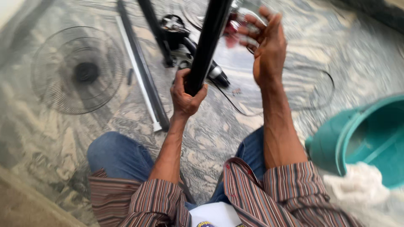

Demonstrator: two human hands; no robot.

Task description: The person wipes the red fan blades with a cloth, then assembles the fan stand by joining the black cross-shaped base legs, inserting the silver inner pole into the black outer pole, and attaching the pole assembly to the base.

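My left hand (185, 94) grips the lower end of a thick black pole (209, 40) that rises toward the top of the view. Higher up and to the right, my right hand (266, 44) is curled around a blurred part with red and clear plastic (235, 25) at the pole's side. Behind the pole, a black and silver fan motor (185, 46) lies on the floor.
A round wire fan grille (78, 69) lies on the patterned stone floor at left. Long black and white bars (141, 69) lie beside it. A black cable (313, 90) loops at right. A teal bucket (366, 138) with a white cloth (357, 187) sits at right.
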